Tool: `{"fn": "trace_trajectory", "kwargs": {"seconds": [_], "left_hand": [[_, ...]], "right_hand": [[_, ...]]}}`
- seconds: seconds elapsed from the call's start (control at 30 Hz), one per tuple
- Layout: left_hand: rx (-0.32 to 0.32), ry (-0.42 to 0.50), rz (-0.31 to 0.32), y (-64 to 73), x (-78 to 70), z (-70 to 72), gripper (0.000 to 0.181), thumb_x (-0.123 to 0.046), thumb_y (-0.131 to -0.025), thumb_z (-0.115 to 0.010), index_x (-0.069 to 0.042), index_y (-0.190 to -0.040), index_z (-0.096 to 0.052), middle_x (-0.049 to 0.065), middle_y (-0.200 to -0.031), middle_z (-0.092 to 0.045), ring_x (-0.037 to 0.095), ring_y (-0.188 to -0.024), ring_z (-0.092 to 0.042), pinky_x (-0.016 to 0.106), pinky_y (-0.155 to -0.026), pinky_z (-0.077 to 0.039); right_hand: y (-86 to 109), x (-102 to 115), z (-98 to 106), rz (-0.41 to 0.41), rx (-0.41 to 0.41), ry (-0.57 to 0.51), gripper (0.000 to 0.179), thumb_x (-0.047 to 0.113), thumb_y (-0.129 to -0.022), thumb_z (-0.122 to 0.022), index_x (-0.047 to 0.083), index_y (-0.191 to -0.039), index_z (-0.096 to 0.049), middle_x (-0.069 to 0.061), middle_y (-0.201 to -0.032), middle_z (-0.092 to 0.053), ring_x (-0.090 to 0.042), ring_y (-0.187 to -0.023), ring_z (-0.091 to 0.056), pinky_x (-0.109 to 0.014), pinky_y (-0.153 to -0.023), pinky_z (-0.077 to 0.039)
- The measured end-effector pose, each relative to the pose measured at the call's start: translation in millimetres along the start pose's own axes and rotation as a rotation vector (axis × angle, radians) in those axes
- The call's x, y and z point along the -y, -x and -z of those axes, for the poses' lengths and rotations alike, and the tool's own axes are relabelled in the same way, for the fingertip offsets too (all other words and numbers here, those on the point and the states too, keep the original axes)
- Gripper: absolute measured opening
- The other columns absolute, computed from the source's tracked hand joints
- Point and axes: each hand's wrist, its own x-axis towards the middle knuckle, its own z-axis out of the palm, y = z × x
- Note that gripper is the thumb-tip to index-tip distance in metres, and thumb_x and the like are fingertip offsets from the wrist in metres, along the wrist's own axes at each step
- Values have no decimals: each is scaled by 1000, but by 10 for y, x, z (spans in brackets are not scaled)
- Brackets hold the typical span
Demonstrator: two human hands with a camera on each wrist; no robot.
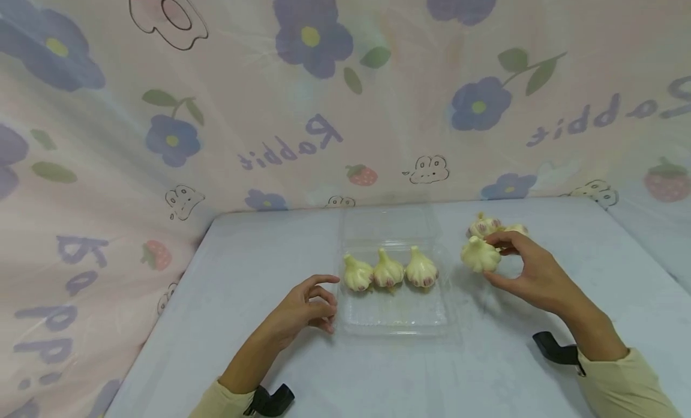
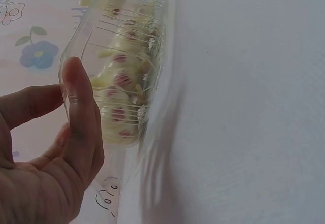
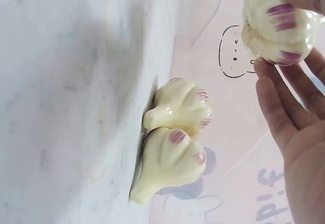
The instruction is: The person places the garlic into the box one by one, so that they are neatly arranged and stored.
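My right hand (image 1: 531, 274) holds a garlic bulb (image 1: 480, 254) between thumb and fingertips, over the table to the right of a clear plastic box (image 1: 396, 316). In the right wrist view this bulb (image 3: 282, 26) shows purple streaks and a root tuft. Three pale garlic bulbs (image 1: 388, 269) sit side by side in a row inside the box, their stems pointing away from me. My left hand (image 1: 302, 307) is at the box's left edge, fingers loosely bent. In the left wrist view, fingertips (image 2: 76, 82) touch the clear rim.
Two more garlic bulbs (image 3: 175, 158) lie together on the table beyond my right hand. The box's clear lid (image 1: 388, 225) lies open toward the back. A printed curtain (image 1: 378, 106) hangs behind the white-covered table (image 1: 270, 250).
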Motion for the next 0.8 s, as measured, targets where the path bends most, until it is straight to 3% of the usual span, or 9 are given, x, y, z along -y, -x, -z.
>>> {"fn": "trace_trajectory", "kwargs": {"seconds": [0.17, 0.37, 0.63, 0.8], "left_hand": [[-10, -3, 7, 18, 8, -2, 62, 0, -92, -62, -5, -148, -36, 7, -99, -54, 18, -75, -65, 31, -68, -62], [26, 5, -10, -3, 2, -21, 65, -1, -91, -63, -3, -149, -35, 7, -100, -54, 18, -76, -66, 31, -69, -62], [72, 13, -19, 24, 40, -6, 72, 4, -87, -65, -2, -150, -30, 8, -104, -51, 18, -73, -68, 32, -72, -63], [77, 18, -33, -21, 30, -18, 72, 4, -88, -65, -4, -151, -31, 7, -105, -50, 17, -72, -67, 32, -72, -63]], "right_hand": [[5, 35, -7, -37, 34, -8, 62, 11, -74, -88, 10, -127, -56, -1, -118, -61, 18, -103, -44, -2, -85, -39], [30, 80, 6, -69, 30, -2, 61, 13, -74, -88, 14, -127, -57, 1, -116, -62, 18, -102, -44, -3, -84, -39], [24, 134, -4, -22, 15, -9, 64, 10, -71, -89, 14, -127, -57, 3, -115, -63, 14, -102, -48, -2, -87, -38], [-11, 175, 19, -36, 35, 28, 62, 15, -74, -88, 14, -127, -56, 2, -117, -63, -2, -101, -57, -5, -86, -40]]}}
